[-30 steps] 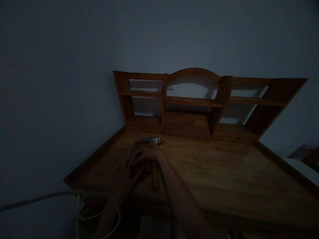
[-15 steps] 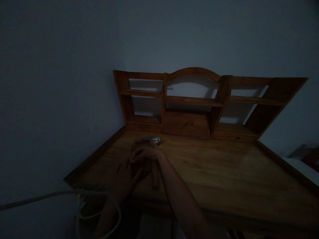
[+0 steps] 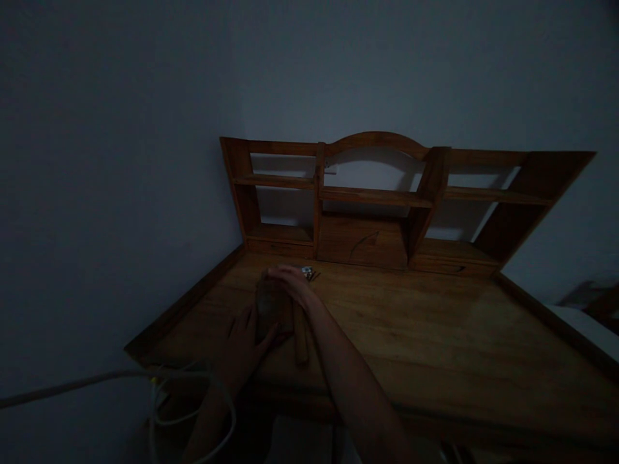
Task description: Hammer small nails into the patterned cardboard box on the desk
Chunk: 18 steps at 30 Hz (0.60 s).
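A dark, flat, block-like piece with a paler grey patch (image 3: pixel 271 308) lies on the wooden desk; dim light hides its exact kind. My left hand (image 3: pixel 242 341) braces its near left corner, thumb along the near edge and fingers along the left side. Across its far end lies my right hand (image 3: pixel 291 281), fingers together and curled over; anything beneath them is hidden. Beside the piece, under my right wrist, a narrow wooden strip (image 3: pixel 300 338) points toward me. Small metal tools or bits (image 3: pixel 308 273) show just past my right hand, partly covered.
A wooden shelf unit (image 3: pixel 372 193) stands along the back of the desk (image 3: pixel 425 335). A white cable (image 3: pixel 227 403) loops across the lower left, close to my left forearm. A raised wooden edge (image 3: pixel 188 296) runs along the left wall.
My right hand has slid away from me, from the middle of the dark piece to its far end, uncovering the grey patch and covering more of the metal bits. My left hand stays in place.
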{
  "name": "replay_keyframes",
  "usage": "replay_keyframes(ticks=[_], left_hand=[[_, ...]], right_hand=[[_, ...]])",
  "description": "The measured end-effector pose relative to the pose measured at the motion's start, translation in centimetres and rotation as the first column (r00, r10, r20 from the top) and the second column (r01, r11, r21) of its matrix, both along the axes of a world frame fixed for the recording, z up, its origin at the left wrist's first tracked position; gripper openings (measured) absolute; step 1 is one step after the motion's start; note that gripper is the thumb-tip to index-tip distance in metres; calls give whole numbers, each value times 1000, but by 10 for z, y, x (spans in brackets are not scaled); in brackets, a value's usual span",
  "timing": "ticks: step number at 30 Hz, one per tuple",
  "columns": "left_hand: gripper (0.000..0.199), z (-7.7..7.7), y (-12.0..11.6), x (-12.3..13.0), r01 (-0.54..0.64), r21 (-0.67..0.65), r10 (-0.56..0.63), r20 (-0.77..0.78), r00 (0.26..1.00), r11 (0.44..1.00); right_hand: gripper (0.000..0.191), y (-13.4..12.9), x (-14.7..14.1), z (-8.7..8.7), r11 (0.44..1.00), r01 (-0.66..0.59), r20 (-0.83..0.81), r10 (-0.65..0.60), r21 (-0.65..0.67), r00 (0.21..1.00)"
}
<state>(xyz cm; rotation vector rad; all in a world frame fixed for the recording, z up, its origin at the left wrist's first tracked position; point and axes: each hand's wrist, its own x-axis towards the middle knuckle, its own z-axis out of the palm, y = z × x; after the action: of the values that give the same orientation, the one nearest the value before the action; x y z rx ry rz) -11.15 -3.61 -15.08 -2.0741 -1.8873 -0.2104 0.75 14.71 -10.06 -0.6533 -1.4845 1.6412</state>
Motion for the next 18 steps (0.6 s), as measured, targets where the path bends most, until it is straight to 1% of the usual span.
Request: replay_keyframes(ticks=[1,2,3,4,6,8,10,12,14,18], left_hand=[[48,0,0,0,0,-3,0,0,1000,1000],[48,1,-1,0,-2,-5,2,5,1000,1000],[47,2,-1,1,-7,-7,8,17,1000,1000],[47,4,-1,2,-16,-9,17,32,999,1000],[46,7,-2,4,-30,-14,31,62,998,999],[45,11,-3,7,-37,-16,38,92,995,999],[47,15,-3,9,-49,-7,49,126,991,999],[53,17,-3,11,-83,5,81,172,982,997],[56,17,-2,11,-102,7,98,194,976,995],[48,14,-2,9,-55,-6,55,130,990,998]], right_hand=[[37,7,2,-1,990,137,-15,-137,8,990],[37,15,6,-2,964,266,-19,-266,15,964],[37,23,12,-3,925,379,-16,-379,25,925],[37,31,18,-6,879,476,-10,-476,37,879],[38,43,30,-12,795,604,15,-605,64,796],[39,50,41,-17,743,662,53,-668,100,742],[37,52,47,-22,718,680,110,-695,148,710],[33,51,52,-25,697,687,181,-717,208,673],[29,50,55,-28,668,688,254,-744,282,618],[21,48,60,-32,613,659,371,-789,436,489]])
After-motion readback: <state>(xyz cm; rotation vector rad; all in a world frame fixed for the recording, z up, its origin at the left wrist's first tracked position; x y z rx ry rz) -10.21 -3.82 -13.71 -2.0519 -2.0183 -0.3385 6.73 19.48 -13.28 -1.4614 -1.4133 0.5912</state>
